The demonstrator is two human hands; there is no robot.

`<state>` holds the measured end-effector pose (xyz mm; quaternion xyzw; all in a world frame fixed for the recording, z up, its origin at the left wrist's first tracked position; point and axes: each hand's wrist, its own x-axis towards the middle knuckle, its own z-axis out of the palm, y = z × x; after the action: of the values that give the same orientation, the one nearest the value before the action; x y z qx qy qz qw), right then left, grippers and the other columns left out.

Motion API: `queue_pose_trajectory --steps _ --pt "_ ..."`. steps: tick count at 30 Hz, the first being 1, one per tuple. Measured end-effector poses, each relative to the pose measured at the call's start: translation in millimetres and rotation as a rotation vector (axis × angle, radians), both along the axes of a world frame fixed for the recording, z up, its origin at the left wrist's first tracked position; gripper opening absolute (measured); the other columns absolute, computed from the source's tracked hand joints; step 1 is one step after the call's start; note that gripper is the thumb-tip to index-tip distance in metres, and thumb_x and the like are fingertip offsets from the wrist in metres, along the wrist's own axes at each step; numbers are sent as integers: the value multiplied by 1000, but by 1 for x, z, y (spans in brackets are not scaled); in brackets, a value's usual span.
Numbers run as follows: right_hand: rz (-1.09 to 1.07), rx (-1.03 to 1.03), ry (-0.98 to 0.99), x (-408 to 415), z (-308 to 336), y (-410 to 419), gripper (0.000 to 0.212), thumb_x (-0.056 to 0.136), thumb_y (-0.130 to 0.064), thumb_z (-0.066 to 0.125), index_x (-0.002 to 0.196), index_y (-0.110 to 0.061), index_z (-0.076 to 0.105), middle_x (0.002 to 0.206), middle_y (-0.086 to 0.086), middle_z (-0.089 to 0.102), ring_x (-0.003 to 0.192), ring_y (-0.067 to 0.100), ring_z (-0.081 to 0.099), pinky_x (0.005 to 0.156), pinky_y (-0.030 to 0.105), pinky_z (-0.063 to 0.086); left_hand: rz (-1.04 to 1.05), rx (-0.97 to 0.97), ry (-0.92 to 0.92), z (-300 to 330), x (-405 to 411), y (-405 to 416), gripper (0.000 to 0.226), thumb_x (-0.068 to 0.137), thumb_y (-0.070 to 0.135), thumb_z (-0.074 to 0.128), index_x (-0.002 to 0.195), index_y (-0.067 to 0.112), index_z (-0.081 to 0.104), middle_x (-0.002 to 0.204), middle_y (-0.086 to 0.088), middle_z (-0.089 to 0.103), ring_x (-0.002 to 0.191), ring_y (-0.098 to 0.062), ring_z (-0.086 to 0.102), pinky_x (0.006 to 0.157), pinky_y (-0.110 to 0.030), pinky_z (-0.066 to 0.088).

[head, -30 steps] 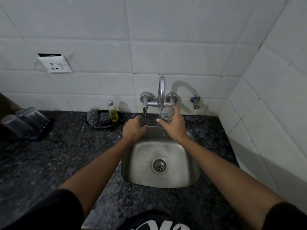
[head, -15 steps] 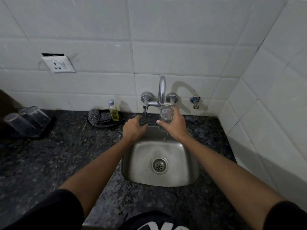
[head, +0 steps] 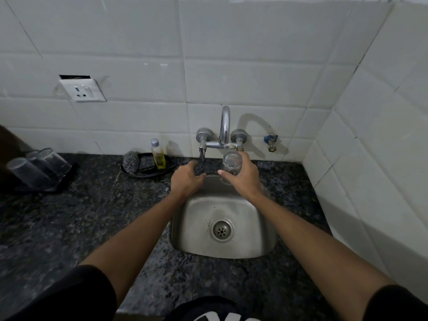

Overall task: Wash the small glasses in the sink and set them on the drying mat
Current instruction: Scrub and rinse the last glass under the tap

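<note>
The right hand (head: pixel 245 179) grips a small glass (head: pixel 232 163) under the tap (head: pixel 225 126), above the back of the sink (head: pixel 252 228), its long axis tipped toward the wall; the left hand (head: pixel 185 179) rests loosely curled on the rim, holding nothing; the drying mat (head: pixel 66 179) with upturned washed glasses (head: pixel 39 166) lies far left, nearer the left hand, so the carry likely crosses the body
</note>
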<state>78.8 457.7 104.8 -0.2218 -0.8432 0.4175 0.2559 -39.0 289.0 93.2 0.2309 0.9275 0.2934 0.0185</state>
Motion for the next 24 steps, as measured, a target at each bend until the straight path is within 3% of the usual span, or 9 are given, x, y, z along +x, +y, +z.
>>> queue_pose_trajectory --steps 7,13,24 --pt "-36 4 -13 3 -5 3 78 69 -53 93 132 -22 58 113 -6 72 101 14 70 89 40 60 6 -10 -5 0 2 0 59 90 47 73 139 15 63 125 -12 75 115 -34 70 91 -42 58" --pt "-5 15 -35 2 -7 -3 72 68 -50 95 126 -28 59 106 -10 72 93 11 70 82 34 61 14 7 -15 1 2 -3 61 90 47 73 142 18 62 128 -10 74 117 -32 70 94 -42 58" --pt "295 -39 -45 -59 -8 -81 64 64 -42 99 116 -30 64 104 -14 74 96 2 70 87 28 60 235 37 -45 -12 -18 -114 59 90 51 70 138 17 64 117 -9 78 108 -31 73 85 -43 60"
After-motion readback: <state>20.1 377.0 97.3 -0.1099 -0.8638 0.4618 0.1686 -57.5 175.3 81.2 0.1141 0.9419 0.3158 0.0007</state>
